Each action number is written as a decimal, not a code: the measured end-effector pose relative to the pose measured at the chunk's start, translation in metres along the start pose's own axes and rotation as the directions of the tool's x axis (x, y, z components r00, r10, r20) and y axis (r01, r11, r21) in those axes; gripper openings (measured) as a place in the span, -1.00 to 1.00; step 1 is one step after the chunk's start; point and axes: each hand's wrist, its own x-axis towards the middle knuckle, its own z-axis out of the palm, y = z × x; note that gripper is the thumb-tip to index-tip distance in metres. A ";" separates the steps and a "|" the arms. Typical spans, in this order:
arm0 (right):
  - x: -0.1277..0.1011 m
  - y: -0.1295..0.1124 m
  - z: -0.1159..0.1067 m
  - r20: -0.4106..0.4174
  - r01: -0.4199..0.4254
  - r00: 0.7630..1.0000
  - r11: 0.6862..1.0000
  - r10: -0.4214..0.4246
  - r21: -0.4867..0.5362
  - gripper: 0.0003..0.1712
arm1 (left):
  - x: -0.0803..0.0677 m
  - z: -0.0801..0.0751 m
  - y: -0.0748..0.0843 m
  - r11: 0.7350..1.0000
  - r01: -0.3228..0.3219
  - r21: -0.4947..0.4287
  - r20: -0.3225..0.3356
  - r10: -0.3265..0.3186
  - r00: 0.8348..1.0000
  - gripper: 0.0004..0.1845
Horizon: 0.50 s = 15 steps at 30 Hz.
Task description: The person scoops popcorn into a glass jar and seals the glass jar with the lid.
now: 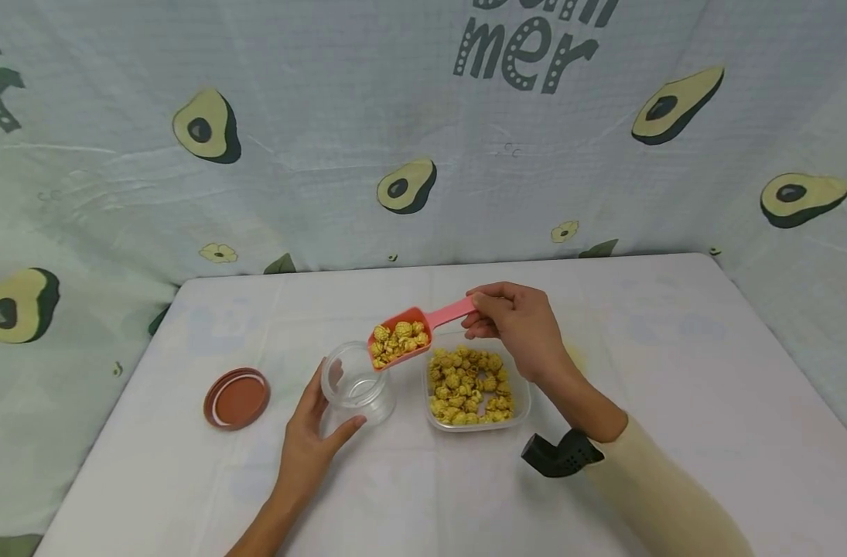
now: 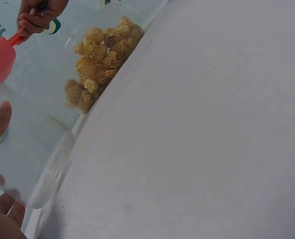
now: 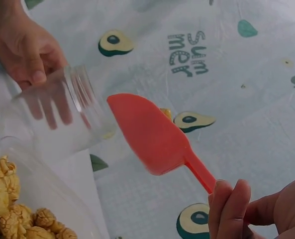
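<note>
Hands at work over a white-clothed table (image 1: 674, 348): the left hand (image 1: 312, 433) wraps thumb and fingers around an empty glass jar (image 1: 356, 387), its brown lid (image 1: 237, 398) lying well apart to the left, while the right hand (image 1: 517, 321) pinches the handle of a pink scoop (image 1: 412, 329) heaped with yellow popcorn, tipped at the jar's mouth. Just right sits a clear tub (image 1: 524, 398) of popcorn. Pouring cleanly likely calls for a steady jar and a slow tilt. Only the right wrist view shows the scoop's underside; the lid appears in the head view alone.
</note>
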 end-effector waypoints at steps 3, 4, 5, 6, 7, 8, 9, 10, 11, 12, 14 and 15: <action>0.001 -0.003 0.001 -0.003 0.028 1.000 1.000 -0.028 -0.012 -0.71 | -0.001 0.000 -0.001 1.000 -0.003 -0.003 0.005 0.003 1.000 -0.03; 0.001 -0.004 0.002 -0.004 0.035 0.999 0.999 -0.035 -0.019 -0.71 | -0.001 0.000 -0.001 1.000 -0.004 0.001 0.006 0.004 1.000 -0.03; 0.001 -0.005 0.002 -0.004 0.040 0.999 0.999 -0.040 -0.026 -0.71 | -0.001 0.000 -0.002 1.000 -0.005 0.002 0.008 0.005 1.000 -0.03; 0.001 -0.006 0.003 -0.004 0.044 0.999 0.998 -0.044 -0.036 -0.71 | -0.001 0.000 -0.002 1.000 -0.005 0.002 0.008 0.005 1.000 -0.03; 0.001 -0.007 0.004 -0.004 0.046 0.999 0.998 -0.046 -0.047 -0.71 | -0.001 0.000 -0.002 1.000 -0.005 0.004 0.009 0.005 1.000 -0.03; 0.001 -0.007 0.005 -0.004 0.046 0.999 0.997 -0.046 -0.057 -0.71 | -0.001 -0.001 -0.002 1.000 -0.004 0.007 0.011 0.004 1.000 -0.02; 0.001 -0.008 0.005 -0.004 0.047 0.999 0.996 -0.048 -0.070 -0.72 | -0.001 -0.001 -0.003 1.000 -0.005 0.012 0.013 0.005 1.000 -0.02; 0.001 -0.009 0.006 -0.005 0.049 0.999 0.995 -0.050 -0.082 -0.72 | -0.001 -0.001 -0.003 1.000 -0.004 0.017 0.015 0.004 1.000 -0.02; 0.001 -0.009 0.007 -0.006 0.052 0.999 0.994 -0.052 -0.094 -0.72 | -0.001 -0.001 -0.003 1.000 -0.004 0.018 0.016 0.004 1.000 -0.02; 0.001 -0.010 0.007 -0.006 0.055 0.998 0.993 -0.056 -0.102 -0.73 | -0.001 -0.001 -0.004 1.000 -0.003 0.020 0.016 0.003 1.000 -0.02; 0.001 -0.011 0.009 -0.004 0.059 0.998 0.992 -0.060 -0.113 -0.74 | -0.002 -0.001 -0.004 1.000 -0.006 0.024 0.017 0.005 1.000 -0.02; 0.001 -0.011 0.009 -0.003 0.062 0.998 0.991 -0.063 -0.117 -0.74 | -0.002 -0.002 -0.005 1.000 -0.008 0.024 0.017 0.007 1.000 -0.02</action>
